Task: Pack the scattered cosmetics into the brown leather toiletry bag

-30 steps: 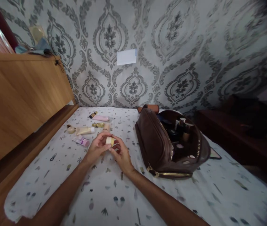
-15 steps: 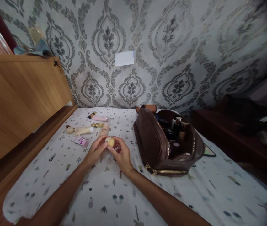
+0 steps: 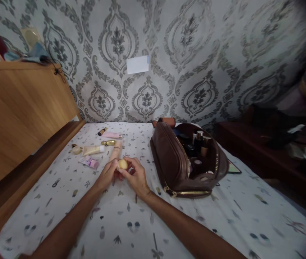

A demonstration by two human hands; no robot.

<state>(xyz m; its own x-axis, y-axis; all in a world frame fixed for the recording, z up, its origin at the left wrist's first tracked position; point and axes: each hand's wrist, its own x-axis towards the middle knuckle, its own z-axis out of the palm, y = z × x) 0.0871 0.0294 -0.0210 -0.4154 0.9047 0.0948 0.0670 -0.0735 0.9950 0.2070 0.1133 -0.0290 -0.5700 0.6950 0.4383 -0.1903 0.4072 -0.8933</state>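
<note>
Where the jar is, head view: one yellow jar (image 3: 123, 164), held between both hands over the patterned cloth (image 3: 131, 208), round face towards the camera; no long axis shows.
Fingers: the left hand (image 3: 108, 174) grasps its left edge, the right hand (image 3: 136, 178) its right and near side; neither is nearer.
Tubes: four. The peach tube (image 3: 116, 149) lies just beyond the left fingers, long axis running away from them, contact unclear; the pink tube (image 3: 112, 135), cream tube (image 3: 92, 150) and purple tube (image 3: 89, 162) lie farther off.
Small pieces: one gold stick (image 3: 108, 142), one black-and-gold stick (image 3: 102, 131), one round pot (image 3: 76, 149).
Brown bag: one (image 3: 167, 154), gaping, right of the right hand; its contents overlap, uncountable.
</note>
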